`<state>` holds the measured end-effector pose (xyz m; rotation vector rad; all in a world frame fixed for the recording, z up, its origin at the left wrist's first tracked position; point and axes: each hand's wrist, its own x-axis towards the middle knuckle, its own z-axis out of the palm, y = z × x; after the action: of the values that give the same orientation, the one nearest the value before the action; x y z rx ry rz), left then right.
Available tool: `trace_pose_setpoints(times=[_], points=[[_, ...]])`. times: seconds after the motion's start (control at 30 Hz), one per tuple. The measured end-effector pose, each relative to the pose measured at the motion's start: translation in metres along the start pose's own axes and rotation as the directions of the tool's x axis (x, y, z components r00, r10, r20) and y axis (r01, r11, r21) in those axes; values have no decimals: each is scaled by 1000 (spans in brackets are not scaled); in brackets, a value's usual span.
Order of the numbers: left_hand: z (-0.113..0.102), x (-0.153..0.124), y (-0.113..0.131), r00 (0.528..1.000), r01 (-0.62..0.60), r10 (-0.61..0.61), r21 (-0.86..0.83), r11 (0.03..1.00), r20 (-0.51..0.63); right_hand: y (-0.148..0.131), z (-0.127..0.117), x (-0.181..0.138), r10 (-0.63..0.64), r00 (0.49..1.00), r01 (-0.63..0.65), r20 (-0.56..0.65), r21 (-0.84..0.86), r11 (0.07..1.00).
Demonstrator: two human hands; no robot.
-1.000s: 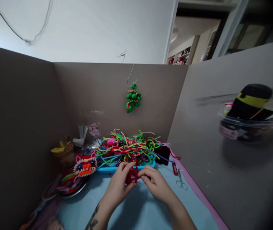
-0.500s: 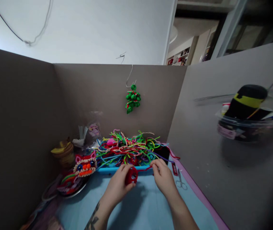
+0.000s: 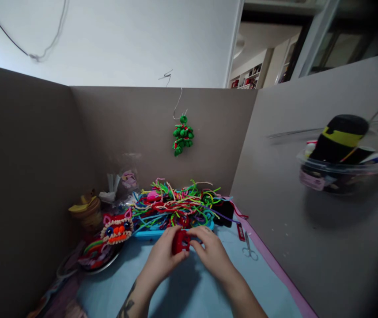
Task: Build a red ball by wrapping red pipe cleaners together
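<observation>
RED PIECE GRIPPED IN LEFT HAND ABOVE BLUE TABLETOP

A light-blue tabletop (image 3: 109,289), edged in pink at the right, is enclosed by grey panels (image 3: 136,119) at the back and both sides. A white wall (image 3: 119,39) is seen above the back panel; at upper right, bookshelves (image 3: 250,78) are visible through an opening.

A heap of multicoloured strands (image 3: 175,205) is piled in a blue tray (image 3: 149,233) set just beyond the hands, its front rim partly hidden by them. A green tree-shaped ornament (image 3: 183,138) is hung from a wire hook (image 3: 175,108) against the back panel. At left, a red cat-like face (image 3: 118,227) is noted beside a plate (image 3: 105,266) of finished-looking pieces, with a pot (image 3: 88,215) behind. Scissors (image 3: 248,248) are laid near the right edge, beside a black object (image 3: 224,214). A clear tub (image 3: 341,168) is mounted on the right panel; its contents are blurred.

A small red piece (image 3: 177,242) is held above the tabletop, in front of the tray, gripped between the thumb and fingers of the left hand (image 3: 162,251). The fingers of the right hand (image 3: 213,249) are bent, with the tips placed at the piece's right edge; whether anything is pinched there cannot be told.
</observation>
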<state>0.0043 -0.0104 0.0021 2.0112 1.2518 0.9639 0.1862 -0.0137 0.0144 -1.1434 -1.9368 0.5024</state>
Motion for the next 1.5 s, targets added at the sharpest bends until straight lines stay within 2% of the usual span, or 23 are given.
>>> trace_pose_setpoints(times=[0.1, 0.27, 0.4, 0.5, 0.63, 0.73, 0.9, 1.0, 1.3, 1.4, 1.5], points=[[-1, 0, -1, 999, 21, -20, -30, 999, 26, 1, -5, 1, -11, 1000, 10, 25, 45, 999], [0, -1, 1, 999, 17, -15, -40, 999, 42, 1, -6, 1, 40, 998, -47, 46, 152, 987], [2, -1, 2, 999, -1, 1, -9, 1000, 51, 1, -3, 1, 147, 986, -165, 84, 280, 946], [4, -2, 7, 998, -21, 19, 29, 999, 60, 2, -1, 2, 248, 965, -261, 85, 399, 879], [8, -1, 12, 997, -22, 18, 51, 998, 72, 6, 5, 2, 305, 952, -271, 12, 490, 829], [11, -1, 11, 998, -1, -1, 26, 1000, 66, 6, 8, 2, 300, 953, -250, -37, 463, 850], [12, -1, 7, 996, -11, 14, -31, 999, 86, 2, 11, 5, 233, 967, -188, -106, 324, 927], [12, -1, 6, 996, 0, 5, -56, 998, 92, 3, 11, 6, 229, 966, -185, -119, 298, 936], [8, -2, 8, 990, 89, -62, -217, 972, 128, 15, 8, 4, 253, 966, -234, -50, 235, 943], [3, -2, 13, 980, 143, -91, -310, 940, 176, 13, 1, 5, 226, 974, -219, 3, 261, 940], [-3, -2, 13, 966, 170, -64, -427, 888, 251, 10, -8, 4, 146, 986, -162, 85, 230, 960]])
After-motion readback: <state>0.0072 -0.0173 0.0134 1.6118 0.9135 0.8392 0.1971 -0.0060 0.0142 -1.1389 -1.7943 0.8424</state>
